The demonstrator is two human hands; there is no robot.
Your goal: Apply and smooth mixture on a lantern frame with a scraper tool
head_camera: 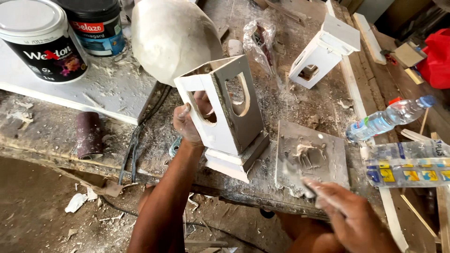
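A rough woodworking and finishing workshop: dust-caked worktop [56, 133] strewn with shavings, two paint tins [42, 40], a roll of sandpaper [89, 136], small white wooden lantern houses [227, 112] mid-make, a board smeared with filler [311, 157], offcut battens [370, 30], dirt floor [33, 206] littered with scraps
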